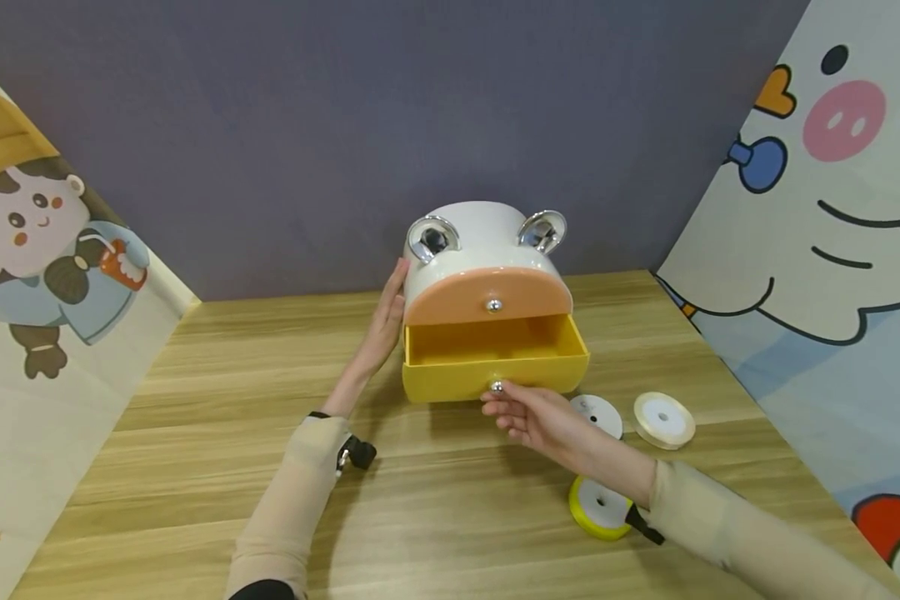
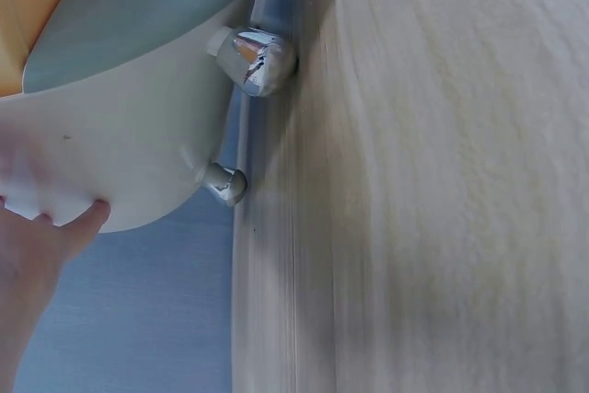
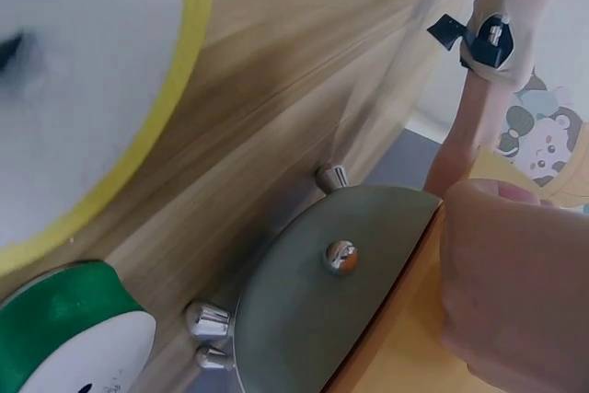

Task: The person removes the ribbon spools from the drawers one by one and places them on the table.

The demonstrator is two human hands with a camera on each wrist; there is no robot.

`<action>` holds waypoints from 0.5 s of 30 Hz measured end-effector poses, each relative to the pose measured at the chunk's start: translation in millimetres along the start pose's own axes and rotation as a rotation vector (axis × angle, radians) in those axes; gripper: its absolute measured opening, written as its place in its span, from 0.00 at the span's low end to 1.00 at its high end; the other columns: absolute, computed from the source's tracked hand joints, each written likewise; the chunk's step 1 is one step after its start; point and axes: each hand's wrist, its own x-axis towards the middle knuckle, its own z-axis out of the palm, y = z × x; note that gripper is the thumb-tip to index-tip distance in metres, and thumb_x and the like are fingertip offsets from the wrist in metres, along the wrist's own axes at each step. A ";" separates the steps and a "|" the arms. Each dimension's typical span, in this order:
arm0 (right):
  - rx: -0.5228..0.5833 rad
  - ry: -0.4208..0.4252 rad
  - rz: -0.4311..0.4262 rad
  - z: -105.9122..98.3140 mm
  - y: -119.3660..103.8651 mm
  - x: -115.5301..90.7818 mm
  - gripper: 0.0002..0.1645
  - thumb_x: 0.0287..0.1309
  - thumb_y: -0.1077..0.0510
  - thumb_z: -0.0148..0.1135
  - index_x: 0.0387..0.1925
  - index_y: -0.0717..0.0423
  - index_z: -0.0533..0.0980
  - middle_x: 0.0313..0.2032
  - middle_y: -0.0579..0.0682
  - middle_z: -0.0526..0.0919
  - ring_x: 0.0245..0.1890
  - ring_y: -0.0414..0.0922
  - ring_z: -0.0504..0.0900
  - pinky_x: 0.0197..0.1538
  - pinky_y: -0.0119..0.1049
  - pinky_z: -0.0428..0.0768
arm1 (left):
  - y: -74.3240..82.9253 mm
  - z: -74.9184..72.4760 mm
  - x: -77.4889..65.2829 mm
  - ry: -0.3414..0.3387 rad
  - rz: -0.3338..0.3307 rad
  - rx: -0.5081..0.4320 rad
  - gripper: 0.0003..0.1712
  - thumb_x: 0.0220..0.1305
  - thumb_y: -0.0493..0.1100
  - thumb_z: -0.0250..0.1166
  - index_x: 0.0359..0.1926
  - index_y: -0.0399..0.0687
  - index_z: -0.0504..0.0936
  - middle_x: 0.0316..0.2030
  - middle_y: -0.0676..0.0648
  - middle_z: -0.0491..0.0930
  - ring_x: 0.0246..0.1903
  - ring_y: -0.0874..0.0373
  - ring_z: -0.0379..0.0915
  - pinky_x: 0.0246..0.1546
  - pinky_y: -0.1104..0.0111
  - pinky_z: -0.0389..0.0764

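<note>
Pinching the drawer knob (image 1: 497, 386), right fingers (image 1: 498, 408) work over a wooden table (image 1: 195, 433) between cartoon panels (image 1: 45, 250).

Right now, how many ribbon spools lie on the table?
3: a yellow spool under the right wrist, a green-edged spool beside the hand, a cream spool farthest right. None seems hidden.

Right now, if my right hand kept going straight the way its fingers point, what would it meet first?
The right hand points at the front of the open yellow drawer, fingertips at its silver knob. It would likely meet that knob first, if not already touching; depth is unclear.
</note>
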 end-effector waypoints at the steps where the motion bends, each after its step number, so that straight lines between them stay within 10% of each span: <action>1: 0.000 0.000 -0.003 -0.5 -0.9 1.6 0.20 0.76 0.44 0.47 0.49 0.54 0.77 0.35 0.37 0.87 0.33 0.31 0.80 0.39 0.22 0.79 | -0.1 0.2 -0.2 0.001 -0.001 0.000 0.30 0.81 0.43 0.35 0.78 0.42 0.44 0.80 0.39 0.36 0.79 0.42 0.31 0.77 0.42 0.38; 15: 0.006 0.056 -0.017 -3.7 -12.8 25.2 0.19 0.77 0.47 0.45 0.49 0.55 0.76 0.33 0.37 0.87 0.31 0.31 0.79 0.36 0.23 0.77 | 0.5 1.5 0.5 0.019 0.007 0.005 0.30 0.80 0.40 0.36 0.78 0.40 0.46 0.79 0.37 0.38 0.79 0.41 0.32 0.77 0.43 0.38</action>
